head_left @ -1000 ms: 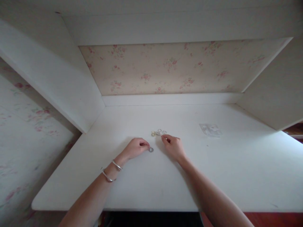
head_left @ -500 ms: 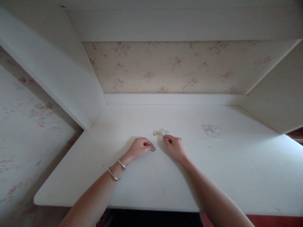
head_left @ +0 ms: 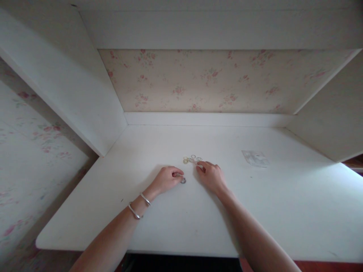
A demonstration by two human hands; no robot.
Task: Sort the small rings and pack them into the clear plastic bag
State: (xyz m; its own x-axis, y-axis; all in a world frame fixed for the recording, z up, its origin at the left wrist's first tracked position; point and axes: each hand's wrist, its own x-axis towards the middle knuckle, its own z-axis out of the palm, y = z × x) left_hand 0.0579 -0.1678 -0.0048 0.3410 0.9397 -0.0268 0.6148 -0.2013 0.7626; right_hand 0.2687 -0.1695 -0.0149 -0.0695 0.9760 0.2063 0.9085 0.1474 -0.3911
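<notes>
The white, smooth surface point(head_left: 170, 226) extends from its straight front edge to a low white ledge point(head_left: 210, 119) at the rear. Two silver-coloured metal bangles point(head_left: 137, 217) encircle the left wrist. A small dark sliver point(head_left: 122, 200) lies left of the bangles.

The left hand point(head_left: 168, 179) is curled, with thumb and forefinger close together. A small grey ring point(head_left: 183, 182) lies on the surface at these fingertips, between the hands and nearer the left; whether the fingers grip it cannot be determined.

The right hand point(head_left: 211, 175) is positioned slightly farther forward, loosely curled, with thumb and forefinger a little apart. Whether these fingers hold anything cannot be determined.

A loose group of thin yellowish and silver-toned rings point(head_left: 193, 156) lies just ahead of the right fingertips and toward the left, beyond the grey ring. Some rings overlap.

A clear, flat plastic bag point(head_left: 255, 158) lies on the surface, well to the right of the right hand. Behind the ledge stands a cream wall panel point(head_left: 198, 83) with pink floral print.
</notes>
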